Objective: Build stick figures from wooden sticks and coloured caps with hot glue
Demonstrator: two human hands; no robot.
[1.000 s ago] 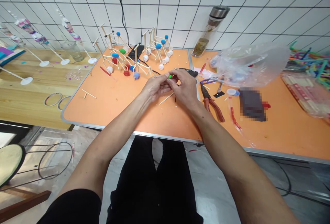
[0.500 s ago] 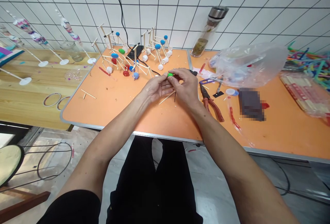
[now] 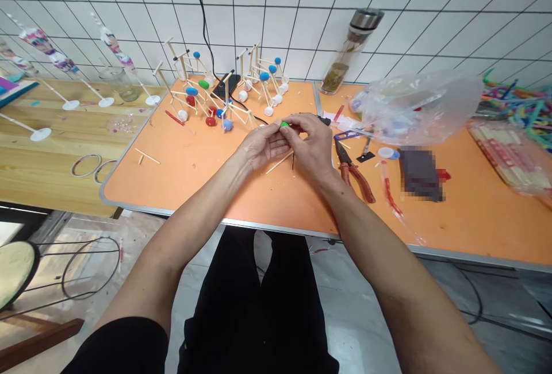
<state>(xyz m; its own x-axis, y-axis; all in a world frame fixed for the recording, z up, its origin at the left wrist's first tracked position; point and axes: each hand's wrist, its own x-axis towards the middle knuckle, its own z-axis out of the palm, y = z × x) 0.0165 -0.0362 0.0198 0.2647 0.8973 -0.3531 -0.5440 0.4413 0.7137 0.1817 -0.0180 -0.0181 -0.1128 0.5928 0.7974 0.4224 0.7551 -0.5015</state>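
A small green ball [image 3: 284, 125] is pinched between the fingertips of both my hands over the orange table. My left hand [image 3: 264, 145] has its thumb against the ball's left side, the other fingers curled beneath. Fingers and thumb of my right hand [image 3: 311, 141] close on it from the right, hiding part of it. Under the hands lies a thin wooden stick [image 3: 279, 162]. Beyond them stand several stick figures with coloured balls, among them a blue ball [image 3: 192, 92], a red ball [image 3: 210, 122] and a white ball [image 3: 269, 111].
Pliers [image 3: 356, 170] lie right of my right hand, near a bottle cap [image 3: 386, 153] and a clear plastic bag [image 3: 418, 107]. A tea bottle [image 3: 351, 52] stands at the wall. Bundled sticks [image 3: 511, 155] are far right; a wooden table [image 3: 52, 173] adjoins on the left.
Both hands stay almost in place around the green ball, with only slight finger movement on it. The view shifts a little; the things on the table have not moved.
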